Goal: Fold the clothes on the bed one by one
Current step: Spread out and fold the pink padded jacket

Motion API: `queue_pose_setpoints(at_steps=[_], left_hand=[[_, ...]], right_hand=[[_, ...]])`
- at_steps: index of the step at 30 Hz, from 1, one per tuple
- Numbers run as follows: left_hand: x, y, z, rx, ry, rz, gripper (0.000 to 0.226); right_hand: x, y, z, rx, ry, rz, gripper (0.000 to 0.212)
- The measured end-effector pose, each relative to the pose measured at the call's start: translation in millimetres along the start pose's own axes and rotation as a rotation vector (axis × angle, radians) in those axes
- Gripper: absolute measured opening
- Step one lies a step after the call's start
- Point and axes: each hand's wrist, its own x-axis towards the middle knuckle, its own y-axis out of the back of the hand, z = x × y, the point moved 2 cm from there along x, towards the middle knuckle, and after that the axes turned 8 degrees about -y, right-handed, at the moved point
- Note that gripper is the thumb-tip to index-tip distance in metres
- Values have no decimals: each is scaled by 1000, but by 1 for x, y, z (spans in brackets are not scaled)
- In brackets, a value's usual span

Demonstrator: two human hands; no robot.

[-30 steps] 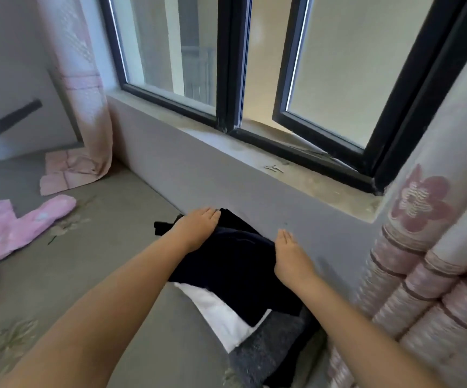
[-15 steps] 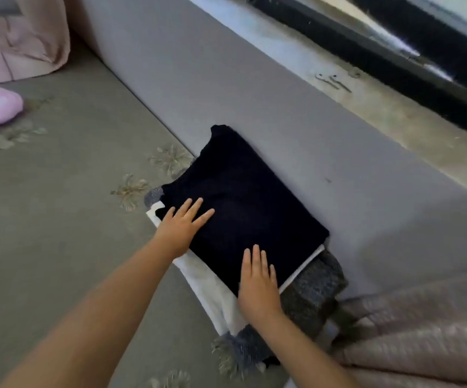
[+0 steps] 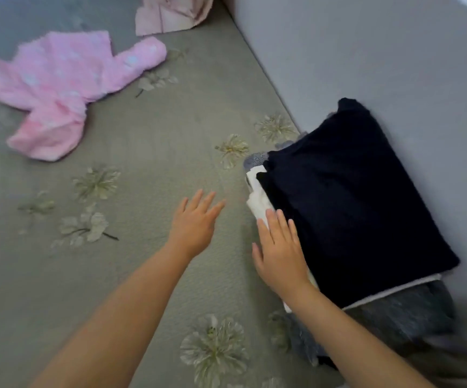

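Neatly folded, the navy garment (image 3: 347, 197) tops the stack; both hands (image 3: 278, 253) lie flat, fingers straight.

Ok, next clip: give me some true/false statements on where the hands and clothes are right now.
1. The dark navy garment lies folded on top of the stack. True.
2. The left hand holds the pink fleece garment. False: it is open over the bedspread, away from that garment.
3. The right hand lies flat at the stack's near edge. True.
4. The pink fleece garment is folded. False: it lies spread out, unfolded.
5. A white garment sits under the navy one. True.
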Motion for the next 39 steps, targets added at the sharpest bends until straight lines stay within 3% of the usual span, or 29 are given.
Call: queue_pose_setpoints(at_steps=[6,10,13,17,23,28,34,39], left_hand=[[-124,-5,-137,-42,453,59,45],[-206,-25,-230,-86,699,69,49],[-244,-51,-294,-111,786,32,52],[-253,-94,-368,-139,753,-33,54],[-212,-146,-463,-181,650,77,58],[-169,-184,-523,-230,596,114,66],[-161,-209,-539,-251,630,238,67],[-162,-203,-540,-290,634,192,75]], right_hand=[[27,-36,-130,-8,339,-190,51],[43,-75,-222,-58,426,-215,55],[61,-119,-283,-112,467,-264,58],[84,-179,-349,-122,399,-242,57],[118,-264,-426,-173,318,-238,59],[161,-317,-453,-148,300,-239,61],[222,-338,-472,-126,239,-151,55],[291,-332,-509,-15,101,-84,59]])
